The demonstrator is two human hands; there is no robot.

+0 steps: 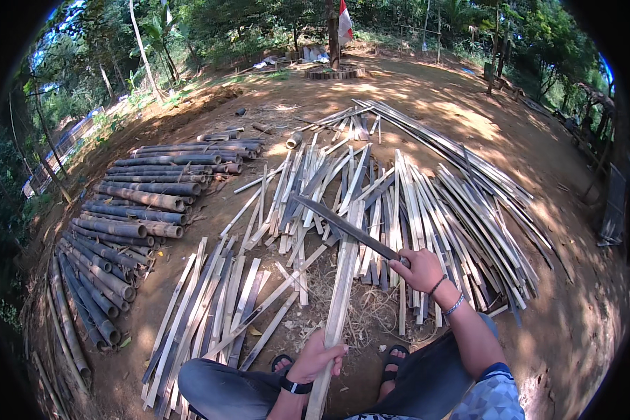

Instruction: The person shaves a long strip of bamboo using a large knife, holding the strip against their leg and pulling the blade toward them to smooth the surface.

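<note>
Right hand (422, 271) is closed firmly round the handle of a machete (348, 229), the handle mostly hidden by the fingers; the blade is angled up and to the left. Left hand (316, 360) is wrapped round a long split strip (341, 294), apparently bamboo. This strip is held lengthwise between the knees, its near end cut off by the lower border of view and its far end directed toward the piles. The blade is seen lying across the strip near its far end; whether the edge is touching or held just above cannot be told. Loose shavings (367, 308) are scattered on the dirt ground (567, 280) beside the strip. Toward the left edge of the ground, round poles (157, 187) are stacked; toward the far edge, split strips are spread in a broad fan (409, 196), and a smaller heap (224, 294) is laid near the left knee. Step in hand is judged to be trimming or shaving of the one strip, with stroke position being set or a cut under way. For the next move, a steady left grip is judged to be needed, with the blade kept shallow along the strip and the left fingers kept clear of its path.
</note>
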